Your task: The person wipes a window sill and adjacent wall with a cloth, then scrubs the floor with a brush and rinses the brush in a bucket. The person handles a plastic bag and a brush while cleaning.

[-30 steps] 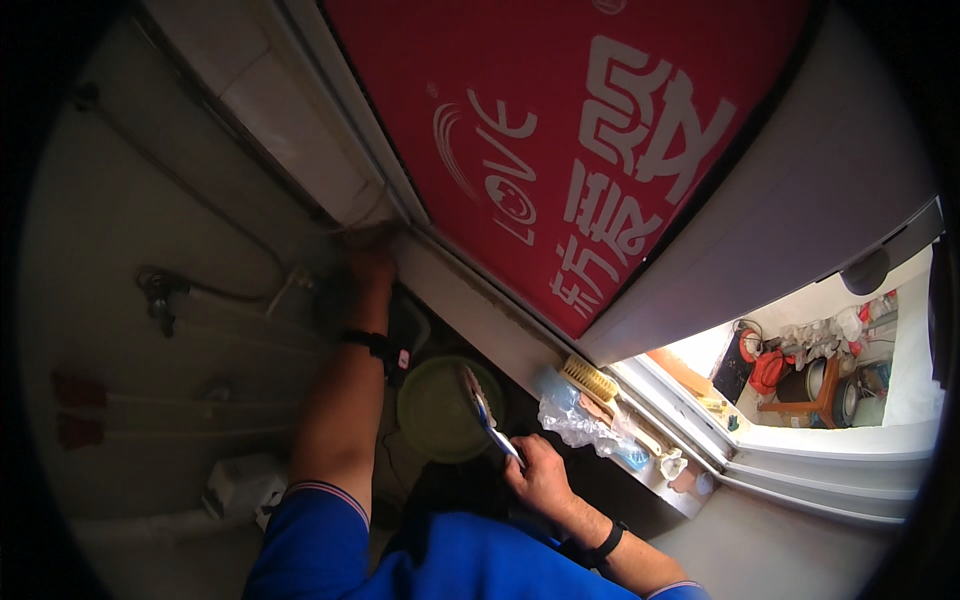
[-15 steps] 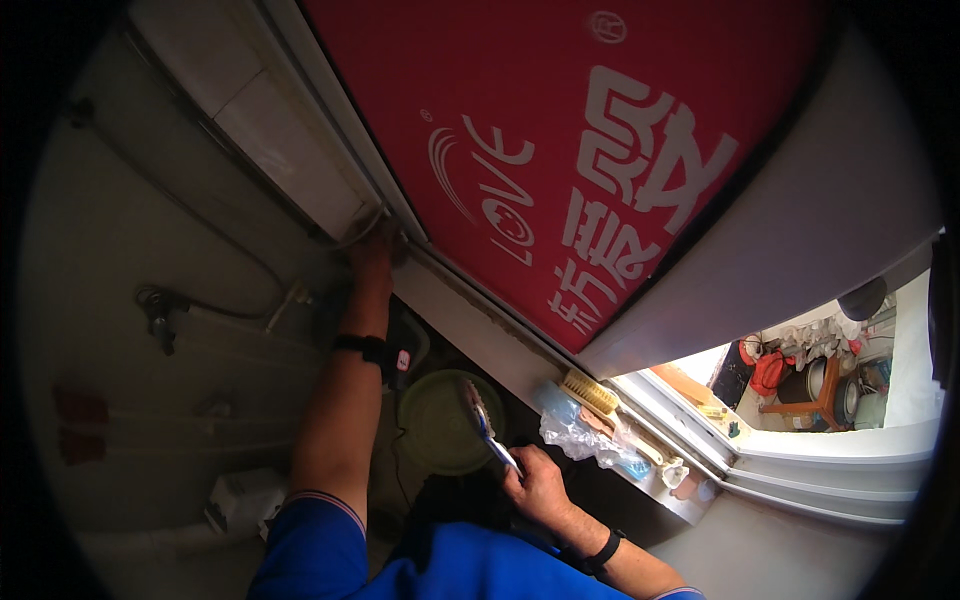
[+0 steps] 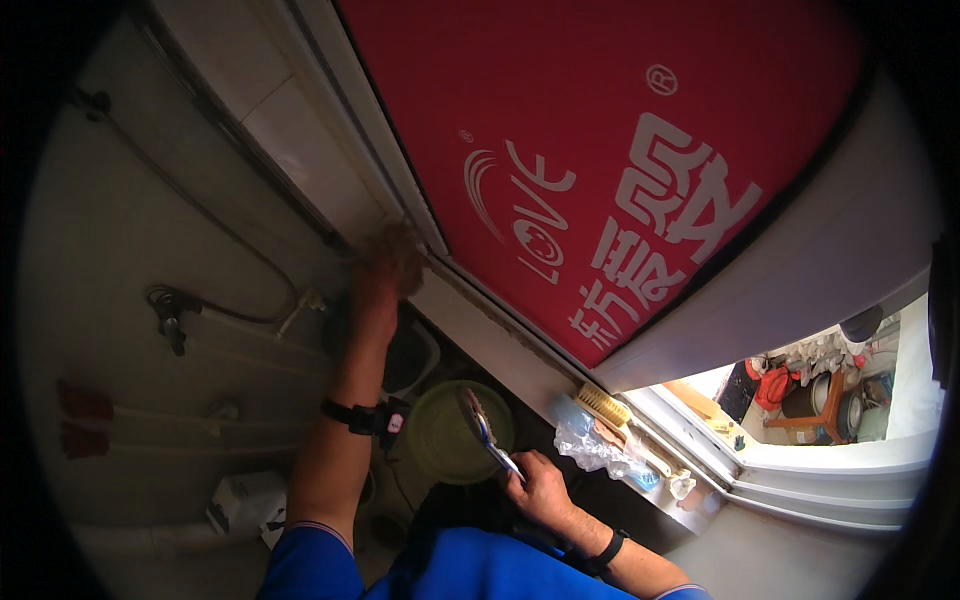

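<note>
Dim wall (image 3: pixel 110 250), white window frame (image 3: pixel 825 484) (brightly lit) at right.

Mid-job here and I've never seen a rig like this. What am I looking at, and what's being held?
There's no machine: these are a person's bare hands, seen from a fisheye camera worn on the head and looking down, so straight edges bend. The right hand grips a slim blue-and-white tool, its exact kind unclear. The left hand is blurred at the far end of a pale ledge; I can't tell whether it holds anything. A yellow-bristled brush and crumpled clear plastic lie on the ledge, beside a green basin lower down.
</note>
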{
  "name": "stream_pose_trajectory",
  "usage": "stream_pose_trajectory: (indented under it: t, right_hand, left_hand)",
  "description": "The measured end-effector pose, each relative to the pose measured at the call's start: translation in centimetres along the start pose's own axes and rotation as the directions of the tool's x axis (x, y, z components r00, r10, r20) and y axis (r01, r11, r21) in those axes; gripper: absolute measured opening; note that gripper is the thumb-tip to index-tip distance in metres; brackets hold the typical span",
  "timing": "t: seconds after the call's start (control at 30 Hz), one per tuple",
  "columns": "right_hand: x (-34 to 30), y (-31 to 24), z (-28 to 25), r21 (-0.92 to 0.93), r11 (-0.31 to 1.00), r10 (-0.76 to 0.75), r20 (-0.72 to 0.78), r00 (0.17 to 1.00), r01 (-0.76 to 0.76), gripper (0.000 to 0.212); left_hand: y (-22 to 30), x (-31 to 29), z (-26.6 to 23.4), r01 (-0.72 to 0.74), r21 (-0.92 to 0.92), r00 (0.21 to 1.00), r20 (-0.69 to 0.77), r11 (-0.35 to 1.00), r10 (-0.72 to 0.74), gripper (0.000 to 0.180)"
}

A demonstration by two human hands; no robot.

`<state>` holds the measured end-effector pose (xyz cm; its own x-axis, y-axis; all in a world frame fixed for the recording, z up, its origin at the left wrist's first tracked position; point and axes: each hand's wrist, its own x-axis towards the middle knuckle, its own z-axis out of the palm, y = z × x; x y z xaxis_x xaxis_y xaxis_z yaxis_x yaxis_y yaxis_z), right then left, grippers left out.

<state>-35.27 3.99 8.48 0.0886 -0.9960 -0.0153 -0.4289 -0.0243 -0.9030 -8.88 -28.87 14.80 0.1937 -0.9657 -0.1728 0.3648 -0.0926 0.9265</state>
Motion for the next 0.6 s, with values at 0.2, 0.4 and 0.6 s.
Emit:
stream_pose_trajectory:
  t: [0.2, 0.4, 0.6]
  right_hand:
    - [0.1, 0.0, 0.4, -0.004, 1.000, -0.014, 0.000, 1.000, 0.014, 0.022]
    - [-0.3, 0.1, 0.9, 0.009, 1.000, -0.004, -0.014, 1.000, 0.004, 0.022]
    - [-0.9, 0.3, 0.9, -0.023, 1.000, 0.006, 0.022, 1.000, -0.005, 0.022]
  left_hand:
    - [10.4, 0.1, 6.2, -0.586, 0.263, 0.809, 0.142, 0.766, 0.571, 0.060]
    - [4.2, 6.2, 5.1, -0.583, 0.618, 0.774, 0.227, 0.527, 0.591, 0.049]
    - [1.6, 8.2, 1.4, -0.418, 0.907, 0.764, 0.378, -0.046, 0.523, 0.044]
